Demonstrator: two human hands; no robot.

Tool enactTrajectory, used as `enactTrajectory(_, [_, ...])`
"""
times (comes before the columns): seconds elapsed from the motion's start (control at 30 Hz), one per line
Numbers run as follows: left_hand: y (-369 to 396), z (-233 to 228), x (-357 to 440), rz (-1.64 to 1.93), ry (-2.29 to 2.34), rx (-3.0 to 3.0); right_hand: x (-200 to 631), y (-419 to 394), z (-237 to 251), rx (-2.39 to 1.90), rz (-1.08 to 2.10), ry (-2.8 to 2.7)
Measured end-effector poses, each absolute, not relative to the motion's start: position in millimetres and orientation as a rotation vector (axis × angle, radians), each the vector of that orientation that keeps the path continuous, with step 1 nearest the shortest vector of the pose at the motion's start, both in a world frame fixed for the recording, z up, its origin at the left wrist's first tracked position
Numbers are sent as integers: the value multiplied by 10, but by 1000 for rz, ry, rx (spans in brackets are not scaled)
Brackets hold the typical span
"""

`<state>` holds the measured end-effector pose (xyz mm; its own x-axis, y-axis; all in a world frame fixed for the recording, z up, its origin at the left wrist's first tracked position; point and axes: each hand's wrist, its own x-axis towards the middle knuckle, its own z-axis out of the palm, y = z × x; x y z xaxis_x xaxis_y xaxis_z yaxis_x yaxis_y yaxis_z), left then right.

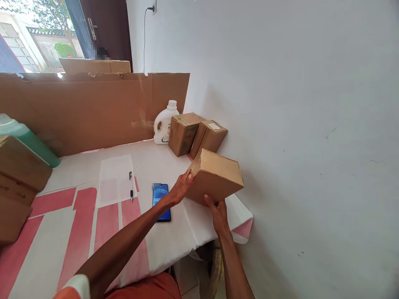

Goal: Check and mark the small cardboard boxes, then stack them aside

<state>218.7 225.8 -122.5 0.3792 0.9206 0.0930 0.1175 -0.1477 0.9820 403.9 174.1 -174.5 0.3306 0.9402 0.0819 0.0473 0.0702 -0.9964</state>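
Note:
A closed brown cardboard box (215, 178) is between my two hands, tilted at the right end of the table. My left hand (181, 189) presses against its left side, with the thumb near the upper edge. My right hand (218, 214) grips the box from below, thumb on the near face and the other fingers hidden underneath. Just left of my left hand, a smartphone (161, 203) lies face up with its screen lit, partly covered by my forearm. Behind the held box stand two more cardboard boxes, one (185, 133) beside the other (210, 137).
A white jug (163, 126) stands by the upright cardboard panel (93, 112). A pen (131, 187) lies on a paper sheet (114, 180). Stacked boxes (18, 187) and a green bottle (34, 141) are at left. The wall (299, 137) borders the right side.

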Motion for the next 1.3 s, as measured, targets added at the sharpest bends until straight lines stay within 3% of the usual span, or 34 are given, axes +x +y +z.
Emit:
enactTrajectory(0.17, [1410, -911, 1550, 1019, 965, 1862, 3909, 1477, -1354, -1227, 1000, -1041])
enactTrajectory(0.3, [680, -818, 818, 1273, 1319, 2145, 3410, 1357, -1090, -1003, 1244, -1273])
enactTrajectory(0.57, [-446, -1471, -124, 1330, 1839, 2040, 1921, 1152, -1427, -680, 1818, -1478])
enactTrajectory(0.77, [-557, -1829, -220, 1442, 1945, 1829, 1661, 1190, -1557, -705, 1916, -1539])
enactTrajectory(1.1, [-540, -1746, -188, 1515, 2111, 1557, 1731, 1003, -1730, -721, 1922, -1547])
enactTrajectory(1.3, [-542, -1758, -134, 1329, 2201, 1654, 1574, 1067, -1797, -726, 1992, -1288])
